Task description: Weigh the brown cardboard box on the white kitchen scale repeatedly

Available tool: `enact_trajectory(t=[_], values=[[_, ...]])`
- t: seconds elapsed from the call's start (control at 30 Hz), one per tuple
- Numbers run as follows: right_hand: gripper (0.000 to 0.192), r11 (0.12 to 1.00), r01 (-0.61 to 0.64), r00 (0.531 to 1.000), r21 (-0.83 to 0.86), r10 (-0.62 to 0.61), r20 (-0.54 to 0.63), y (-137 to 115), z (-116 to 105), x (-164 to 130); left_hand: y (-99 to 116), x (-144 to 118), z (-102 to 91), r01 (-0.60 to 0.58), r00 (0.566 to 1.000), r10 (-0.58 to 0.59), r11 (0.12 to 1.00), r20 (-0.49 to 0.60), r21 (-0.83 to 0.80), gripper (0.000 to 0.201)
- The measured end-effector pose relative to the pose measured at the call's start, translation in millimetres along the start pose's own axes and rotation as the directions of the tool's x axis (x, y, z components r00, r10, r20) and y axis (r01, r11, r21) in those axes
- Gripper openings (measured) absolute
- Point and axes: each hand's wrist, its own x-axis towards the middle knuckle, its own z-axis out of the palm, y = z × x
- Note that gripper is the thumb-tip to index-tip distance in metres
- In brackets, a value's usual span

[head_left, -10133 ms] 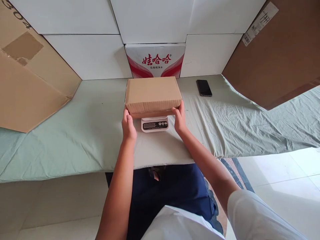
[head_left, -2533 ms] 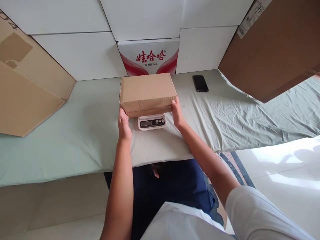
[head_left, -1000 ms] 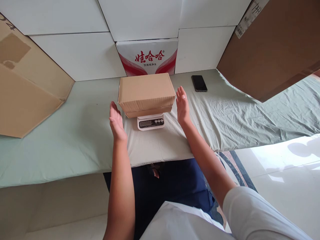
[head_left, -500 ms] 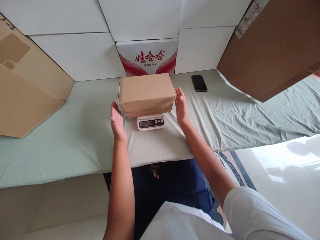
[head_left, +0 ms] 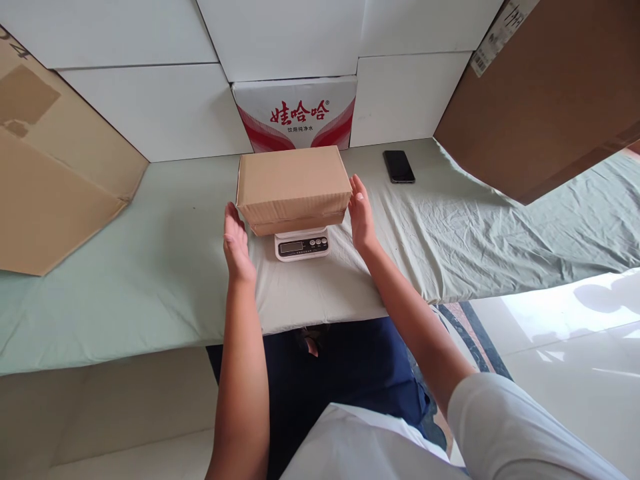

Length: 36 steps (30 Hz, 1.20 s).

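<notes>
A closed brown cardboard box rests on a small white digital scale, whose display and buttons show below the box's front edge. My left hand is held flat and open just beside the box's left end, fingertips close to it. My right hand is open at the box's right end, fingertips at or nearly touching its side. Neither hand holds anything.
A pale green cloth covers the table. A black phone lies at the back right. A red-and-white printed carton stands behind the box among white boxes. Large cardboard sheets lean at the left and right.
Both hands let go of the box about a second ago and spread outward; since then they have drifted back in toward its two ends. The box and scale have not moved.
</notes>
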Motion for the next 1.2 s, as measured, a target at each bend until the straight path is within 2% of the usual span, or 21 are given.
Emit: enact_trajectory(t=[0.47, 0.73, 0.97, 1.2], values=[[0.079, 1.000, 0.008, 0.999, -0.029, -0.007, 0.039, -2, 6, -4, 0, -1, 0.3, -0.004, 0.998, 0.003, 1.000, 0.070, 0.014, 0.094], [0.080, 0.994, 0.078, 0.994, -0.070, -0.072, 0.087, -6, 7, -4, 5, -1, 5.7, 0.018, 0.999, -0.018, 1.000, 0.043, 0.005, 0.099], [0.074, 0.999, 0.028, 0.998, -0.027, -0.026, 0.051, -6, 10, -6, 15, -4, 11.2, 0.044, 0.998, -0.045, 0.999, 0.044, 0.023, 0.099], [0.072, 0.997, 0.062, 0.996, -0.046, -0.059, 0.071, -5, 14, -6, 16, -3, 11.6, 0.048, 0.997, -0.050, 0.998, 0.061, 0.030, 0.099]])
